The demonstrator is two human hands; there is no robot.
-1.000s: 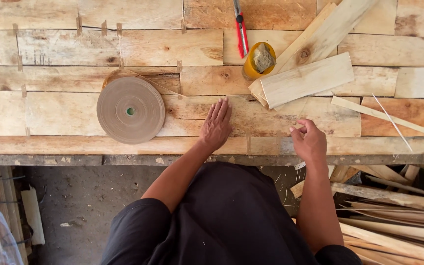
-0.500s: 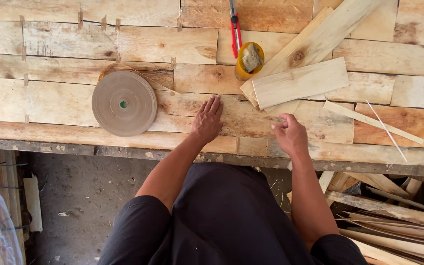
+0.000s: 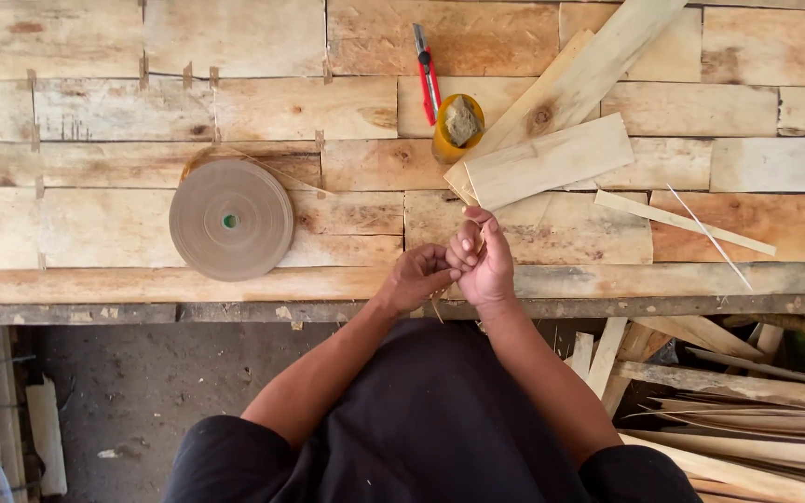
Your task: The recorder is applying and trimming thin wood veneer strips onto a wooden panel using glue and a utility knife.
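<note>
While both hands, left hand (image 3: 418, 277) and right hand (image 3: 484, 264), pinch a thin veneer sliver (image 3: 439, 305) together, splitting it needs a steady pull.

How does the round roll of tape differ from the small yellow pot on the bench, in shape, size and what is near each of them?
The roll of tape is a flat, wide, brown disc with a small green centre; the yellow pot is much narrower, stands upright and holds a greyish lump. The roll lies alone to the left of the hands; the pot stands beside a red cutter and touches the loose wood slats. Both rest on the plank bench, and no hand touches either.
</note>
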